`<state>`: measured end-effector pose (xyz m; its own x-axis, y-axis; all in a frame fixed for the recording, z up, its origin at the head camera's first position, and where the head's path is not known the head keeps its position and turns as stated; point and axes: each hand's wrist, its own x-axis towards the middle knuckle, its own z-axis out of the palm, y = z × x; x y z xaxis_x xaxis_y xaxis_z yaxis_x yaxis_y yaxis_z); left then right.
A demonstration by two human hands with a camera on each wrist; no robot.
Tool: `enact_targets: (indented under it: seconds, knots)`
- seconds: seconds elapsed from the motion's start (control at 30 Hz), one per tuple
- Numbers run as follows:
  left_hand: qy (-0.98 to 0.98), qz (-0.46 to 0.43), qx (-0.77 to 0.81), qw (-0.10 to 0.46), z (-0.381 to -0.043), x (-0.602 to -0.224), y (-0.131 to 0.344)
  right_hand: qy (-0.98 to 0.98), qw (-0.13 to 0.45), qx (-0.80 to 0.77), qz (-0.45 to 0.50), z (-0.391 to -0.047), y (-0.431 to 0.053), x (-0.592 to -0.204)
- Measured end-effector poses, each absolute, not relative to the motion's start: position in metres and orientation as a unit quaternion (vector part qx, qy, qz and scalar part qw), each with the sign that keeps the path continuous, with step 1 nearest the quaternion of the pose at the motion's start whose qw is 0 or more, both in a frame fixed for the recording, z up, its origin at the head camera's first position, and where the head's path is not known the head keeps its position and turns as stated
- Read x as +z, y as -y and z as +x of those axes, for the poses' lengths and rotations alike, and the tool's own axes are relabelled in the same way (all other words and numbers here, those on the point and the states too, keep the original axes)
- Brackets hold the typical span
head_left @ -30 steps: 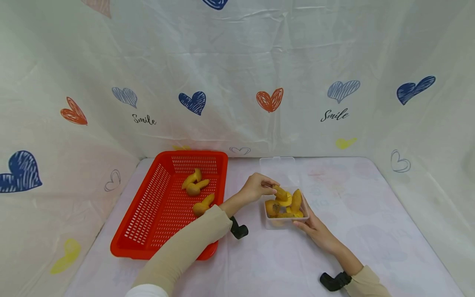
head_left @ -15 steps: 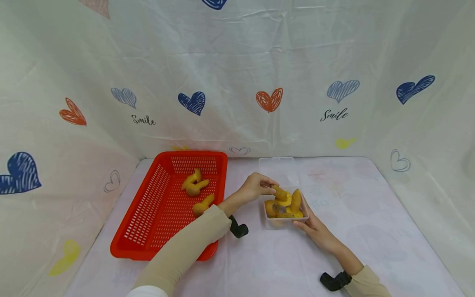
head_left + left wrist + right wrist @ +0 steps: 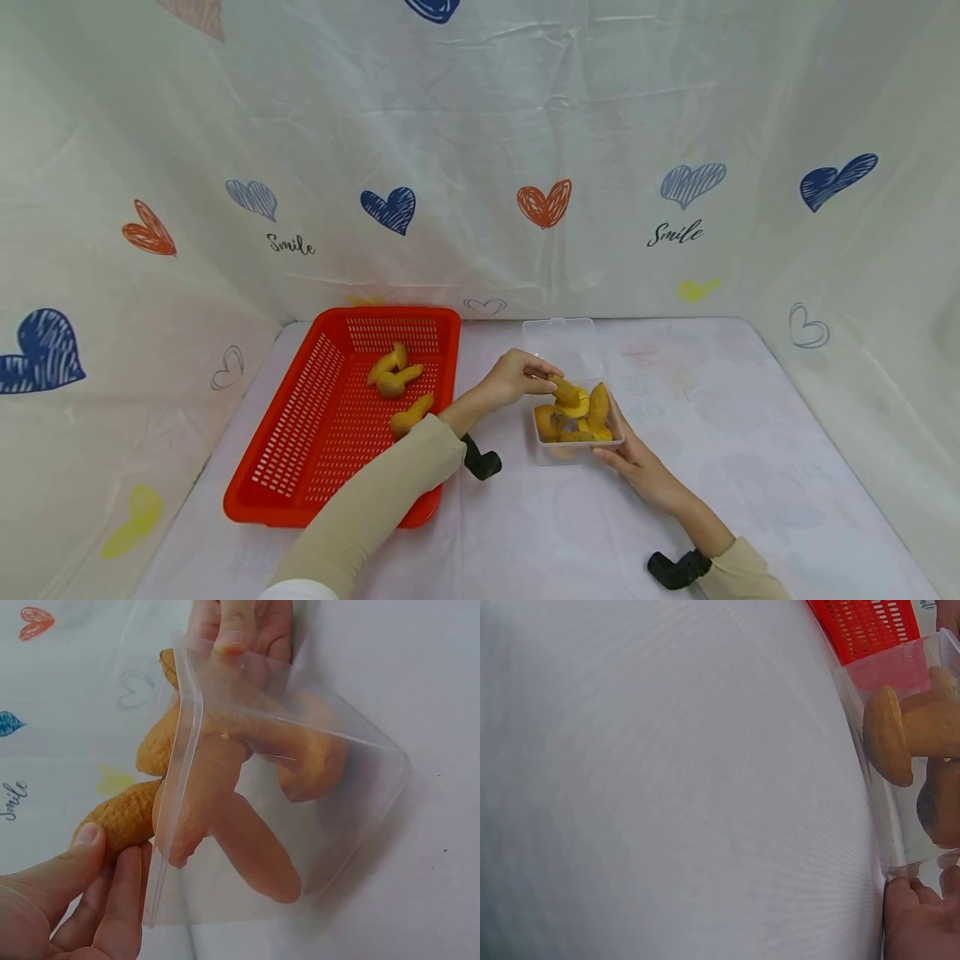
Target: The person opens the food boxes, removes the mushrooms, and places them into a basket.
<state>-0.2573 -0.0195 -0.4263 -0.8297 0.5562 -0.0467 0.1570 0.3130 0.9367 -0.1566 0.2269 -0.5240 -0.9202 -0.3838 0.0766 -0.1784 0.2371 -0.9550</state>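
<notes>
My left hand (image 3: 516, 377) pinches a yellow-brown mushroom (image 3: 124, 817) between thumb and fingers, at the rear left part of a clear plastic box (image 3: 553, 454). In the left wrist view, the far end of that mushroom passes behind the box rim. Inside the box lie several more such mushrooms (image 3: 598, 405), one with its stem pointing up. My right hand (image 3: 637, 468) grips the box at its right side, thumb at the front right corner and fingers along the wall. The right wrist view shows that hand (image 3: 922, 922) at the box's edge, partly cut off.
A red perforated basket (image 3: 300, 433) stands left of the box, beneath my left forearm. Three mushrooms (image 3: 397, 382) show in it. The box's clear lid (image 3: 561, 340) lies folded back behind it. A white sheet with printed hearts (image 3: 450, 125) rises behind the table.
</notes>
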Motion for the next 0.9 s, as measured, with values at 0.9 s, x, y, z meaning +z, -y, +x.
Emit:
enact_targets:
  seconds: [0.9]
  knots:
    - [-0.784, 0.2, 0.547, 0.217, -0.2603, -0.4245, 0.0221, -0.776, 0.094, -0.593, -0.192, -0.1582, -0.2269, -0.5247]
